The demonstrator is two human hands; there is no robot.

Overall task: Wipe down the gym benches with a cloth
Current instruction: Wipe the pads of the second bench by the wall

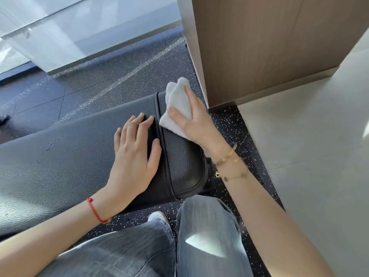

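Now your right hand [196, 118], fingers spread, presses cloth [177, 102] onto bench [60, 162] end; left hand [135, 154], flat and empty, likely braces you.

White cloth [177, 104]; black bench [60, 156]; speckled dark floor [111, 76]

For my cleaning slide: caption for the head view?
Right hand presses a white cloth on the black bench; left hand rests flat beside it.

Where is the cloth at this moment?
Head view, right of centre: the cloth lies on the far end of the bench, pressed under the right hand, beside the wooden column.
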